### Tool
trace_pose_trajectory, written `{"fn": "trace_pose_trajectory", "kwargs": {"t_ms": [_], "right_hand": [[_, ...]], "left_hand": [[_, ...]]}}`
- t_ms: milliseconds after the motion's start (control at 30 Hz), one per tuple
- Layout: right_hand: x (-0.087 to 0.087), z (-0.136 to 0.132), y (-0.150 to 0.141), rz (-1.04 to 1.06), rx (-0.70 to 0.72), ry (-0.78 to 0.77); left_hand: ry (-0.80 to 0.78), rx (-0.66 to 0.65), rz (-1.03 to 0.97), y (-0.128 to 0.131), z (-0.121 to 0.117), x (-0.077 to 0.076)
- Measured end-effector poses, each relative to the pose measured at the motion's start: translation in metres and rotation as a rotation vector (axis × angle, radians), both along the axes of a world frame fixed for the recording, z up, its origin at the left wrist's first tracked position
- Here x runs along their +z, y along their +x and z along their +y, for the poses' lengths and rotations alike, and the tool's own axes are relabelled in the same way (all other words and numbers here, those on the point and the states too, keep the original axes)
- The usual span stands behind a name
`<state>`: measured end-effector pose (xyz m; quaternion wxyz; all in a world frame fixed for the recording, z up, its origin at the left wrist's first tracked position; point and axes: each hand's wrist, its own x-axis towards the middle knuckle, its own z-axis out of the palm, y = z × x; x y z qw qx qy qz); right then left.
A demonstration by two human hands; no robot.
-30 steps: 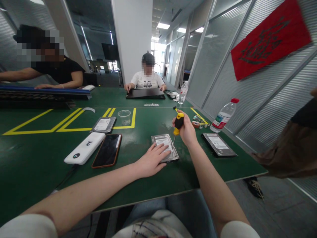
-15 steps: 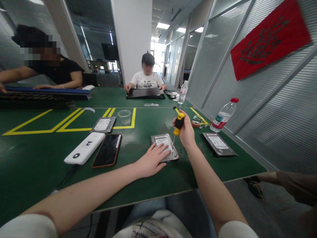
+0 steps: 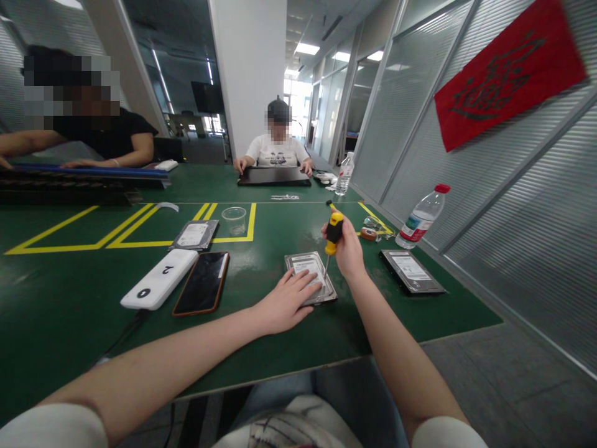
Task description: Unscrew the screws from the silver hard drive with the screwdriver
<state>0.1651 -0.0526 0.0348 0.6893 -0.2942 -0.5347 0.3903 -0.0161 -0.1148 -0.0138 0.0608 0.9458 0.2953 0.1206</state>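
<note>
A silver hard drive [image 3: 304,261] lies label-up on the green table in front of me. My left hand [image 3: 291,298] rests flat across its lower part, fingers spread, covering some of the label. In my right hand [image 3: 349,249] is a yellow and black screwdriver [image 3: 334,231], gripped by its handle with the shaft pointing down. Its tip meets the drive near the right edge, just beyond my left fingertips; the exact contact point is too small to make out.
A second hard drive [image 3: 413,272] lies at right, a third [image 3: 194,234] at left by a white power bank [image 3: 159,279] and a phone [image 3: 202,283]. A clear cup [image 3: 234,221] and a water bottle [image 3: 423,216] stand farther back. Two people sit across the table.
My right hand and the screwdriver handle have shifted slightly left and the handle has turned a little. The panel held by the person opposite is lower. A leg at lower right has gone.
</note>
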Motion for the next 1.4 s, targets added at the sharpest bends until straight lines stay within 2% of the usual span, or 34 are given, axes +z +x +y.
{"fn": "trace_pose_trajectory", "kwargs": {"t_ms": [100, 367, 600, 800, 967, 1167, 1300, 1400], "right_hand": [[0.002, -0.003, -0.003, 0.057, 0.053, 0.006], [0.003, -0.004, -0.003, 0.017, 0.007, 0.003], [0.003, -0.004, -0.003, 0.123, 0.024, 0.021], [0.008, -0.009, -0.002, 0.099, -0.068, 0.021], [0.011, -0.01, 0.0, 0.138, -0.078, 0.021], [0.011, -0.007, 0.001, 0.198, -0.081, 0.044], [0.01, -0.006, 0.001, 0.175, -0.083, 0.049], [0.01, -0.007, 0.001, 0.128, -0.086, 0.054]], "left_hand": [[-0.002, 0.0, 0.001, 0.0, 0.0, 0.001], [-0.012, -0.002, -0.01, 0.0, -0.001, 0.002], [-0.014, -0.003, 0.0, -0.001, 0.0, 0.002], [-0.033, -0.006, -0.021, -0.001, -0.001, 0.004], [-0.098, -0.006, -0.034, -0.003, 0.0, 0.009], [-0.165, 0.058, -0.172, 0.002, 0.019, 0.024], [-0.102, 0.112, -0.09, 0.021, 0.038, 0.032], [-0.122, 0.148, 0.0, 0.036, 0.047, 0.031]]}}
